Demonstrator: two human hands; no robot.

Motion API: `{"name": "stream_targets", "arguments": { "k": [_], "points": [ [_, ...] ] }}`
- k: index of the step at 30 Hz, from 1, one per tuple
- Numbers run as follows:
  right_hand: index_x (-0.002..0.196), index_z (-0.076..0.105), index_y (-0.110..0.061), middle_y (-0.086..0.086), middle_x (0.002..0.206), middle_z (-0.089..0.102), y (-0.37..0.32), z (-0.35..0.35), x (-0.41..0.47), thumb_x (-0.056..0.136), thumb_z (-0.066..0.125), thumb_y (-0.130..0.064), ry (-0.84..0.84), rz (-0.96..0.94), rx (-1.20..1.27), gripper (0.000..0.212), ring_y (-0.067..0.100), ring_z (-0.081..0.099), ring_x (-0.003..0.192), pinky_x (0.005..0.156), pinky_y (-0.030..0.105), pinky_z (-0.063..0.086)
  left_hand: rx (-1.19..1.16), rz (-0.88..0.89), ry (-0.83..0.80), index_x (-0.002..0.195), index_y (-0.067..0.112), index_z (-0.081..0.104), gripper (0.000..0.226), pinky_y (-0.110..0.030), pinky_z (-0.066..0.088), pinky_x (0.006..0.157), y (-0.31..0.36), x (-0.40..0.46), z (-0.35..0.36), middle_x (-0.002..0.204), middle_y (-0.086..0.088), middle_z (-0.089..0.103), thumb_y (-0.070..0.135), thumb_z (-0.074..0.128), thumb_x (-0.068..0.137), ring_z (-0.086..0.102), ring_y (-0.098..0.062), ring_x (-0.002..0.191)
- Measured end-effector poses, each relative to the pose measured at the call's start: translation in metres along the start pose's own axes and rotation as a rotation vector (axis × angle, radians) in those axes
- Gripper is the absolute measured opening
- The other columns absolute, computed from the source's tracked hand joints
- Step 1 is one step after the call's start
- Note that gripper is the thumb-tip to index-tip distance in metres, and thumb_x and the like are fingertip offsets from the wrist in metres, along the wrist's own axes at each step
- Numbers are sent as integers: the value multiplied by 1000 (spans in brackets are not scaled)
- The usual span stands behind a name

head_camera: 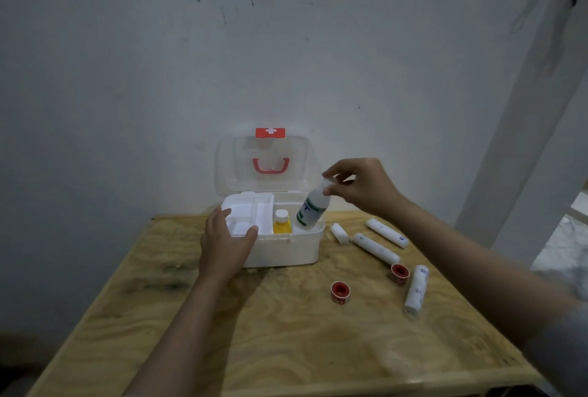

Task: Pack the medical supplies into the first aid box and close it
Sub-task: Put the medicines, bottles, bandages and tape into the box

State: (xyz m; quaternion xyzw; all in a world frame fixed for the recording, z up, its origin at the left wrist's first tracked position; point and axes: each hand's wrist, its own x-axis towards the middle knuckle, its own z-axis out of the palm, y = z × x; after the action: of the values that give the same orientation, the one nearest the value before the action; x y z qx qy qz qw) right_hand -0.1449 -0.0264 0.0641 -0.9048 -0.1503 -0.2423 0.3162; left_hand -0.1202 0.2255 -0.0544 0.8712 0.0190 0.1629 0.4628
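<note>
The white first aid box (286, 251) stands open at the back of the wooden table, its clear lid (241, 158) upright with a red handle and red latch. A yellow bottle (282, 223) stands inside beside a white divided tray (251, 210). My right hand (359, 185) holds the cap of a white bottle with a green label (313, 205), tilted with its base inside the box's right side. My left hand (224, 245) grips the box's front left rim, thumb on the tray. Several white bandage rolls (375, 247) and two red tape rolls (340, 291) lie to the right.
The plywood table (270, 333) stands against a stained white wall. Its near half is bare wood. A white post (521, 142) leans at the right, with a pale floor beyond the table's right edge.
</note>
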Motion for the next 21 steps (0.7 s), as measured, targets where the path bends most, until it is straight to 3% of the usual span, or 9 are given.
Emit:
{"name": "stream_targets", "arguments": {
  "k": [6,16,19,21],
  "points": [
    [91,74,-5,11,88,75,5,42,8,67,82,-15,-143,37,-65,27,20,68,78,78,35,57,-10,-5,-10,139,22,35,69,-45,38,102,1,0,-2,152,-1,29,43,65,81,32,-29,136],
    [95,74,-12,2,98,75,21,39,4,74,77,-20,-362,104,-52,23,12,69,87,81,25,55,-7,2,3,139,21,35,69,-45,37,103,0,0,-1,152,-2,30,42,66,80,32,-28,136],
    [99,73,-14,2,101,73,35,19,-2,77,75,-23,-302,116,-69,24,11,67,91,76,14,51,-5,-4,2,139,21,35,69,-46,37,104,-1,1,0,152,-2,30,43,65,80,32,-29,136],
    [97,72,-16,2,101,72,52,4,-11,77,74,-26,-250,156,-113,23,13,66,93,77,15,49,1,-2,4,139,22,35,69,-46,37,103,-1,1,1,152,-2,31,43,65,80,33,-29,136]
  ]
}}
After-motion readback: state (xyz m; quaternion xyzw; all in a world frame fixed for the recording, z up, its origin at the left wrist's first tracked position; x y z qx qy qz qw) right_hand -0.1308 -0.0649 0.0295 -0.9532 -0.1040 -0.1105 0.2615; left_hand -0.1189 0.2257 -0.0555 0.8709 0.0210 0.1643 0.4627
